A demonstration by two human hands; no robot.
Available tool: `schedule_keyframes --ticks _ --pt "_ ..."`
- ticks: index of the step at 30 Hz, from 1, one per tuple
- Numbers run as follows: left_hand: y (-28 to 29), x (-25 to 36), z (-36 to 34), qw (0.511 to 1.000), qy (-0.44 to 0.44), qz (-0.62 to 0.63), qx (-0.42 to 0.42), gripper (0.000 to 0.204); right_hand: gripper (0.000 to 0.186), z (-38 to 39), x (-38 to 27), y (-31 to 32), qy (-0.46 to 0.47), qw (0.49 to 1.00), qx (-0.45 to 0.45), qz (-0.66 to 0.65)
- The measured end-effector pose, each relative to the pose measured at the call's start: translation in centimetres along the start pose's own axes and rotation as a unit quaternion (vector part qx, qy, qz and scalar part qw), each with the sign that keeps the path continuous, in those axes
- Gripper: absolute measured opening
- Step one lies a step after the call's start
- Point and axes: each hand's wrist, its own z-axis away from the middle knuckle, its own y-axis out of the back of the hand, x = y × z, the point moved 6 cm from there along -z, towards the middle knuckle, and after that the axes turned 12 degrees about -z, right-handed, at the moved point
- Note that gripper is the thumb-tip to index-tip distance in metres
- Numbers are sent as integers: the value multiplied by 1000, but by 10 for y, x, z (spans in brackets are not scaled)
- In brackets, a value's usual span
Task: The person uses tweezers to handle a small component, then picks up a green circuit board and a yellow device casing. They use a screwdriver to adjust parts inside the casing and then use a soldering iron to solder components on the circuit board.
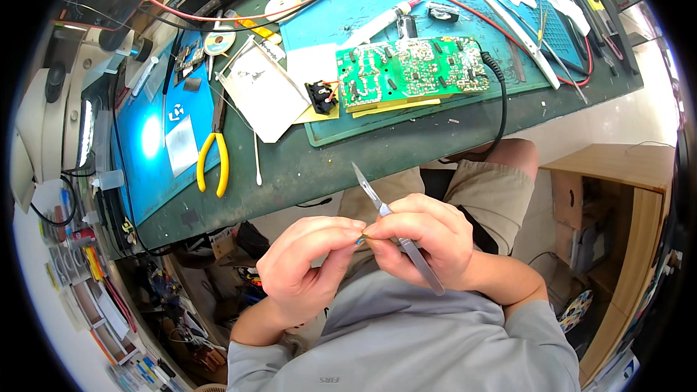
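Above my lap, just off the bench's front edge, my two hands meet fingertip to fingertip. A scalpel (421, 266) lies across my right hand (435, 236), held in its fingers, with the blade pointing up and away to the left. My left hand (299, 265) is closed in a pinch on a tiny bluish piece (360, 241). The right thumb and forefinger touch this piece too. Fingertips cover most of it, so I cannot tell its kind. Beyond the hands, a green circuit board (414, 72) rests on the bench with a black cable (501, 112) at its right end.
Yellow-handled pliers (223, 163) and a cotton swab (258, 167) lie on the dark bench (290, 181). White paper (265, 98) sits left of the board. Red test leads (475, 18) cross the blue mat (312, 29). A wooden cabinet (617, 167) stands at right.
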Motion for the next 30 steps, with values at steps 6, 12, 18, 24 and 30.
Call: schedule_keyframes --ticks 6,12,18,24,30 --pt "-2 -2 1 1000 11 7 8 22 26 2 2 -1 -4 1000 6 -13" --pt "-5 -19 8 987 117 105 17 15 25 1 2 5 6 999 -28 -16" --pt "-9 -33 6 929 272 251 19 10 40 7 8 3 8 998 -45 -34" --pt "-8 -41 5 905 304 297 -4 9 35 7 11 2 56 995 -77 -38" --pt "-8 -40 3 896 316 312 -3 7 31 12 14 -4 81 995 -56 -22"
